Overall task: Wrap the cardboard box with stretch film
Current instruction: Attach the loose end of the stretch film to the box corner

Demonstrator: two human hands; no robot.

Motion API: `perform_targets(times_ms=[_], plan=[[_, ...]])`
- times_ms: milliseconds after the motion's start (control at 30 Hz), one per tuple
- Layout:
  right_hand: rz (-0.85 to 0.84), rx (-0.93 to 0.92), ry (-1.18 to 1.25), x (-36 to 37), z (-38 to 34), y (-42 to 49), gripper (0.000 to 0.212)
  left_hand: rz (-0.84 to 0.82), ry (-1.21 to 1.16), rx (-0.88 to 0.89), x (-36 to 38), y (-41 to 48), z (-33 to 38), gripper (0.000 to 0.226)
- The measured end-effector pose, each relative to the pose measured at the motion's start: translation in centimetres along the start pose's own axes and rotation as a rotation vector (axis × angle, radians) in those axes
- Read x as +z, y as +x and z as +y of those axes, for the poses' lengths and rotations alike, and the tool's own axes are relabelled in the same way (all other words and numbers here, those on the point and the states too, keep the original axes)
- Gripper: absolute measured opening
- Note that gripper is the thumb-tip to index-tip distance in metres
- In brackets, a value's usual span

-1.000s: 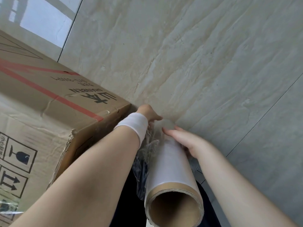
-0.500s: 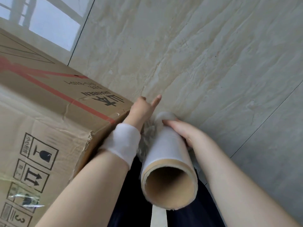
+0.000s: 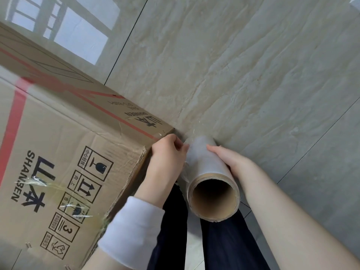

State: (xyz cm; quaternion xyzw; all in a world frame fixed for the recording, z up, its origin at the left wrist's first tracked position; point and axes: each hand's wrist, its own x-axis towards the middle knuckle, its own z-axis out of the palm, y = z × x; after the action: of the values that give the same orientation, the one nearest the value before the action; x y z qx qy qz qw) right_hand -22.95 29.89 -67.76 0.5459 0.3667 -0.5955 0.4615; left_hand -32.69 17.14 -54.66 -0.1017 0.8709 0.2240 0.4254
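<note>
The big brown cardboard box (image 3: 64,152) runs off the left edge. The left hand's fingers (image 3: 180,147) hide behind the clear stretch film roll (image 3: 206,164). Red stripes look blurry.

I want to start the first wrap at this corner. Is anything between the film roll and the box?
Only the left hand, which sits between the film roll and the box corner, apparently pinching the film's loose end. The right hand steadies the roll. Nothing else visible.

beige marbled floor tiles (image 3: 243,75), window reflection (image 3: 78,32), dark trousers (image 3: 224,246)
</note>
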Motion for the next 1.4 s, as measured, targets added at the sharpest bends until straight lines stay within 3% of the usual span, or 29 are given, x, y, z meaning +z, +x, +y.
perform_targets(times_ms=[167, 367, 667, 800, 933, 1267, 1400], plan=[[0.013, -0.02, -0.025, 0.5, 0.3, -0.4, 0.101, 0.025, 0.119, 0.122, -0.9, -0.9, -0.1, 0.014], [0.01, -0.005, -0.01, 1.0, -0.3, -2.4, 0.087, -0.149, 0.364, 0.192, -3.1, -1.3, 1.5, 0.009], [0.155, -0.103, -0.161, 0.7, -3.2, -7.0, 0.067, -0.235, 0.231, 0.174, -9.3, 2.9, 6.6, 0.022], [0.185, -0.128, -0.175, 0.6, -6.2, -7.3, 0.097, -0.299, 0.372, 0.066, -9.5, 7.2, 6.0, 0.027], [0.184, -0.2, -0.286, 0.5, -8.1, -5.3, 0.077, -0.372, 0.586, 0.011, -9.2, 9.8, 6.0, 0.041], [0.131, -0.203, -0.593, 3.5, -10.4, 2.3, 0.066, -0.6, 0.992, 0.107, -4.9, 18.3, 4.4, 0.048], [0.264, -0.135, -0.864, 4.6, -10.4, 5.1, 0.046, -0.686, 1.131, 0.166, -2.7, 21.1, 1.7, 0.045]])
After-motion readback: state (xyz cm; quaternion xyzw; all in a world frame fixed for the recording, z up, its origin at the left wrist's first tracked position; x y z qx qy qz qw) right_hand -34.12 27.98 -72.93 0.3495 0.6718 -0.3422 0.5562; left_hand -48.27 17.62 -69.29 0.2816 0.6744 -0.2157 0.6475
